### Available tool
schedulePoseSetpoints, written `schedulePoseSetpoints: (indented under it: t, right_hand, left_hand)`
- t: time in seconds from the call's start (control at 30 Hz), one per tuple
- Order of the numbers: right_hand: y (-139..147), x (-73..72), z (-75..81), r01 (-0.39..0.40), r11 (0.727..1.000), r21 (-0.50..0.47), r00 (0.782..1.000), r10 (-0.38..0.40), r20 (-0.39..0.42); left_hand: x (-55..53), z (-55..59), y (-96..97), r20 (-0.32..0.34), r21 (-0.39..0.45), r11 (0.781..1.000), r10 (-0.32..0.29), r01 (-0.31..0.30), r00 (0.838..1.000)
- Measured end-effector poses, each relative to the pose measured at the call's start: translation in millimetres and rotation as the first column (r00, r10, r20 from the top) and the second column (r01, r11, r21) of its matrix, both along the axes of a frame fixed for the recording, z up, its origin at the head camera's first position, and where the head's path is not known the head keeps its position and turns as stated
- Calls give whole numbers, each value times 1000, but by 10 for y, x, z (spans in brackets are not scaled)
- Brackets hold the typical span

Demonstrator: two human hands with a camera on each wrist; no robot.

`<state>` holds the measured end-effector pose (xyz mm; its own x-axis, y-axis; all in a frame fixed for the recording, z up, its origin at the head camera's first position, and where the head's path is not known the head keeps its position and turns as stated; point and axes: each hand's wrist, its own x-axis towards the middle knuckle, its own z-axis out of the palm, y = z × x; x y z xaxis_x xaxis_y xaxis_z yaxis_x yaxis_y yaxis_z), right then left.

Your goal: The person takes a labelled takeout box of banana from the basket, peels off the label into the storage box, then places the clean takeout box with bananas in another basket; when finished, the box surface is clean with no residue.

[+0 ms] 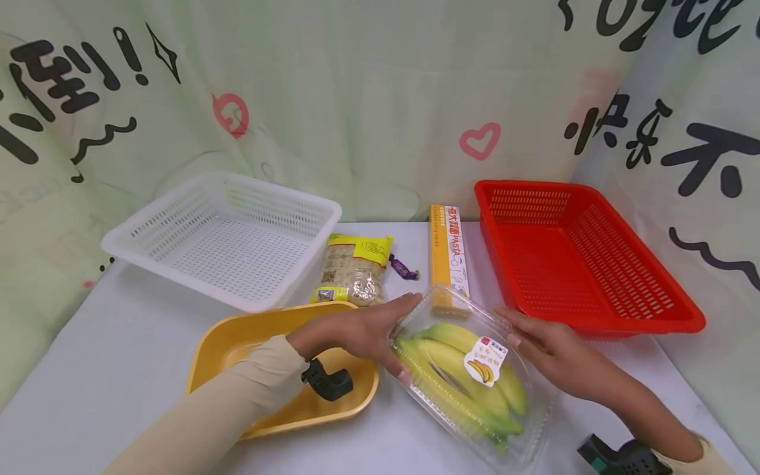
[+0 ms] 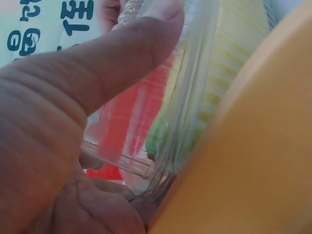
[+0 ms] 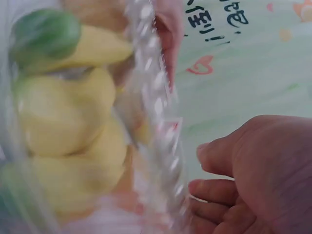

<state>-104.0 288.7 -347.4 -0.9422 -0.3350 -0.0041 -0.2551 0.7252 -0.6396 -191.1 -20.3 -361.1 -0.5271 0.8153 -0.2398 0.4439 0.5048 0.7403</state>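
Left hand (image 1: pixel 365 331) is gripping banana pack (image 1: pixel 466 382) by its edge; right hand (image 1: pixel 561 356) is resting uncurled at opposite edge, contact unclear. Pack's sitting between both; yellow tray (image 1: pixel 237 340) is lying beneath left hand, red basket (image 1: pixel 546 270) beyond right.

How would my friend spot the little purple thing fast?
Look for the big white basket on the left. Just right of it is a yellow-topped bag, and between that bag and the orange-and-white pasta box lies the purple wrapper. It's the only purple thing there, and far smaller than both neighbours.
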Motion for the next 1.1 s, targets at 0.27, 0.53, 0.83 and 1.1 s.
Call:
schedulePoseSetpoints:
  t: [0.27, 0.53, 0.83, 1.1]
  right_hand:
    - [-157, 21, 135, -48, 990, -130, 994, 35, -102]
    - [-195, -49, 97, -29, 996, -86, 1000, 29, 2]
    - [-237, -64, 74, 23, 1000, -22, 1000, -23, -14]
    - [-252, -45, 107, 25, 998, 55, 999, -23, -37]
  left_hand:
    - [6, 30, 2, 9, -39, 999, 23, -22, 1000]
    - [0, 15, 5, 4, -31, 1000, -4, 4, 1000]
    - [20, 2, 23, 3, -31, 999, 10, -10, 1000]
    - [44, -15, 41, -22, -20, 1000, 13, -13, 1000]
